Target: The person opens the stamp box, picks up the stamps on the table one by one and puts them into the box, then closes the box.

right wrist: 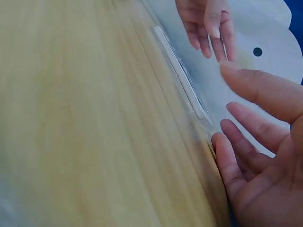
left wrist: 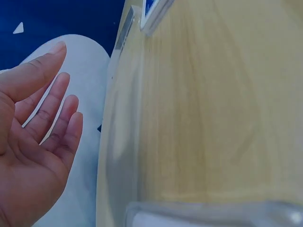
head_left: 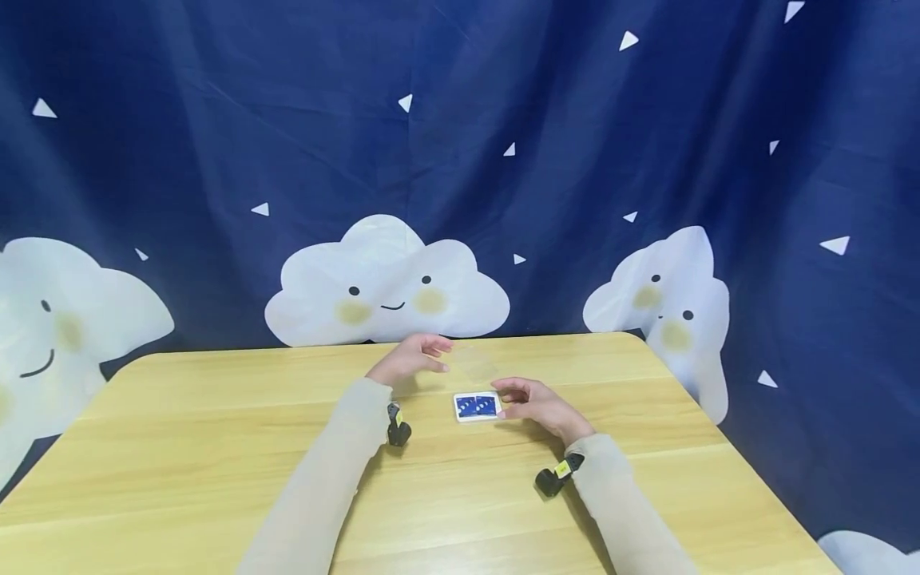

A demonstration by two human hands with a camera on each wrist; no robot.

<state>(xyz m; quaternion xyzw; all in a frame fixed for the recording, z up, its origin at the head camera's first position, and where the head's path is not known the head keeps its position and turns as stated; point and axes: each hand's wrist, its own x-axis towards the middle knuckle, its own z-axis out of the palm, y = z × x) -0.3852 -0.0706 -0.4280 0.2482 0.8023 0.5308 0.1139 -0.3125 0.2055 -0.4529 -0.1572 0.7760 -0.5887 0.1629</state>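
A small flat white-edged case (head_left: 476, 406) with two dark blue panels lies on the table; whether it is a card box I cannot tell. Behind it is a clear, see-through sheet or lid (head_left: 477, 363). My right hand (head_left: 537, 406) is at the case's right end, fingers loosely bent; whether they touch it is unclear. In the right wrist view the case (right wrist: 182, 75) appears edge-on, with that hand's fingers (right wrist: 255, 125) beyond its near end. My left hand (head_left: 413, 358) hovers left of the clear piece, fingers relaxed, nothing in them.
The pale wooden table (head_left: 216, 447) reaches back to a dark blue curtain (head_left: 460, 160) printed with white clouds and triangles. Small black cameras (head_left: 398, 427) are strapped to both wrists over light sleeves (head_left: 323, 479).
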